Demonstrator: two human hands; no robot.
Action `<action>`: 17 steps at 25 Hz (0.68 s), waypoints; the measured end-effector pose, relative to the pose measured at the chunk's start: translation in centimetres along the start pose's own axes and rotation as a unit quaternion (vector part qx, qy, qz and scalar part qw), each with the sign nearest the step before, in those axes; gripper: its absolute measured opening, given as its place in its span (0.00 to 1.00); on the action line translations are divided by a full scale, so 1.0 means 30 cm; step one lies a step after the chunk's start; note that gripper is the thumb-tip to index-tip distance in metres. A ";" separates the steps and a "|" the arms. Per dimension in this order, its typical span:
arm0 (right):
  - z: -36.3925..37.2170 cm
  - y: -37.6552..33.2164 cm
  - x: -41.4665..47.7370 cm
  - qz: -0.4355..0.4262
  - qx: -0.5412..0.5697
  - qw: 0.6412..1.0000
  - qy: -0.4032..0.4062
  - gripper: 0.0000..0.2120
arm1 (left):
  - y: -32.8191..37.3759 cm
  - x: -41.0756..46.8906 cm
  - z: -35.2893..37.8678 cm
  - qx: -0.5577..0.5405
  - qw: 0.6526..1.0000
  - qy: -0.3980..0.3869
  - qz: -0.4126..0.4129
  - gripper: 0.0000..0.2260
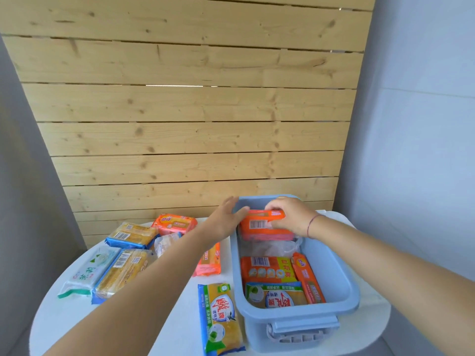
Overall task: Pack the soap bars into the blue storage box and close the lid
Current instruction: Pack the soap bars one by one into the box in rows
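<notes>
The blue storage box point(341, 281) stands open on the white table, right of centre, with several wrapped soap bars point(267, 269) lying in its near half. My right hand point(289, 215) grips an orange soap pack point(262, 223) at the box's far end, just above a clear wrapped bar. My left hand point(226, 222) rests with fingers spread on the box's far left rim, its thumb touching the orange pack. No lid is in view.
More soap packs lie on the table point(164, 330) left of the box: a yellow and green one point(221, 318) at the front, a pink one point(208, 262), two yellow and blue ones point(132, 236), a white one point(90, 269), an orange one point(174, 223). A wooden slat wall stands behind.
</notes>
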State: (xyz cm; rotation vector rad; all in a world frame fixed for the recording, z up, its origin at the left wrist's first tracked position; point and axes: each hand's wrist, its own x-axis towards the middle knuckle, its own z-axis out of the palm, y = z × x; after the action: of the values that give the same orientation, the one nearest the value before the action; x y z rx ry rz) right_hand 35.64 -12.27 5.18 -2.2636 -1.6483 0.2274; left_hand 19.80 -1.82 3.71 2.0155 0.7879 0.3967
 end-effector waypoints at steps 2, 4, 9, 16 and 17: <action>0.056 -0.011 0.038 -0.020 -0.095 0.995 0.016 0.18 | -0.037 0.000 0.018 -0.011 1.000 -0.004 0.013 0.23; 0.083 -0.021 0.058 -0.021 -0.121 0.992 0.009 0.18 | -0.054 0.010 0.013 -0.035 0.999 0.004 0.018 0.21; 0.090 0.002 0.105 0.007 -0.109 0.994 0.001 0.24 | -0.092 0.004 0.028 -0.040 0.998 0.002 0.053 0.21; 0.088 -0.012 0.084 0.028 -0.133 0.990 -0.027 0.21 | -0.192 -0.140 0.063 -0.140 0.971 0.181 -0.071 0.24; 0.083 -0.015 0.076 0.025 -0.133 0.991 -0.018 0.21 | -0.225 -0.196 0.094 -0.062 0.967 0.219 -0.114 0.25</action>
State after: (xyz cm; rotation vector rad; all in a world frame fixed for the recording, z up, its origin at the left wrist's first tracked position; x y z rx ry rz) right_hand 35.17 -9.58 3.16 -2.5107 -1.7314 0.0613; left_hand 14.44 -4.95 -3.33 1.7160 1.2211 0.7504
